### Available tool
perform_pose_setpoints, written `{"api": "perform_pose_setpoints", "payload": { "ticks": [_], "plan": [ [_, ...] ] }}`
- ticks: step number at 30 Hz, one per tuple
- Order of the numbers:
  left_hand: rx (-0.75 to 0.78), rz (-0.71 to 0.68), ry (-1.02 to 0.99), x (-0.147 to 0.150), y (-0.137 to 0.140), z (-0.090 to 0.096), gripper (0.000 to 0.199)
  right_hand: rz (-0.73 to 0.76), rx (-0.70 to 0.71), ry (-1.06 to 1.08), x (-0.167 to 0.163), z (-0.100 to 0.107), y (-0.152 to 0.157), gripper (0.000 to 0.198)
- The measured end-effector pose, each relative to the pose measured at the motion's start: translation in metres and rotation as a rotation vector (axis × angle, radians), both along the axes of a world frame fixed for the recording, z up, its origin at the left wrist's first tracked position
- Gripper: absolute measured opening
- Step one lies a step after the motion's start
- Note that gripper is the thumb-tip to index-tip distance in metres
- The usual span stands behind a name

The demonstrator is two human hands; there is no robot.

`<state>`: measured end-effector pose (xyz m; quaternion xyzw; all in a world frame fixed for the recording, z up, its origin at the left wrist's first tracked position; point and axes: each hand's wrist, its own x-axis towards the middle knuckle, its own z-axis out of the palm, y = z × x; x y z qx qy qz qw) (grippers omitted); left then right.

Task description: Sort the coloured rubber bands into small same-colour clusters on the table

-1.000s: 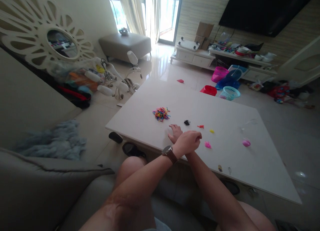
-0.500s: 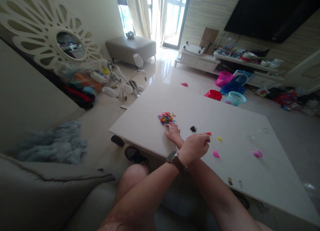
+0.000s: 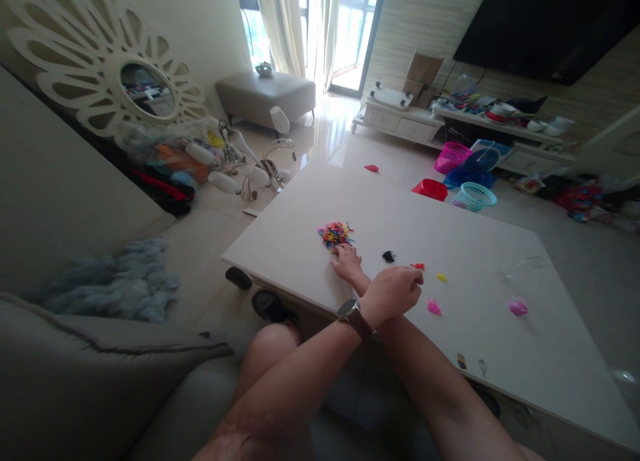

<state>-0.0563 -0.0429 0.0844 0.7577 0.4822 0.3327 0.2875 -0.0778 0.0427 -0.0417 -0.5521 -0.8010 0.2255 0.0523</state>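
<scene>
My arms are crossed over the white table (image 3: 280, 238), the left one with a wristwatch (image 3: 349, 308) passing above the right. My right hand (image 3: 347, 262) rests at the near edge of a heap of small multicoloured bands (image 3: 336, 234), its fingers bent and apart, touching the heap. To the right, my left hand (image 3: 396, 292) is closed with its fingertips curled down beside a small orange-red pile (image 3: 418, 266); whatever it may hold is hidden. Near it lie a black pile (image 3: 389, 256), a yellow pile (image 3: 441, 276) and a pink pile (image 3: 434, 306).
A pink-purple bundle (image 3: 518, 306) and a clear object (image 3: 531, 262) lie farther right on the table. Two small items, one a yellow-and-dark piece (image 3: 461, 361), sit by the near edge. Baskets, including a light-blue one (image 3: 474, 196), stand on the floor beyond.
The whole view has shifted slightly. Both hands keep nearly the same places and poses over the table.
</scene>
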Motion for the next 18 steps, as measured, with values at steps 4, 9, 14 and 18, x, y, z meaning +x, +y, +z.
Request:
{"api": "perform_pose_setpoints", "payload": {
  "ticks": [4,9,14,18],
  "plan": [
    [-0.003,0.007,0.007,0.0,0.001,0.001,0.027,-0.019,0.04,0.082,0.003,0.002,0.0,0.037],
    [-0.007,0.008,-0.011,0.0,0.001,0.002,0.027,-0.121,0.05,0.42,0.006,0.006,0.003,0.03],
    [-0.022,0.006,-0.022,0.0,0.001,0.002,0.025,-0.22,0.018,0.591,0.009,0.011,0.006,0.029],
    [-0.021,0.022,-0.042,0.0,-0.001,0.002,0.025,-0.312,0.047,0.687,0.009,0.012,0.008,0.02]
  ]
}}
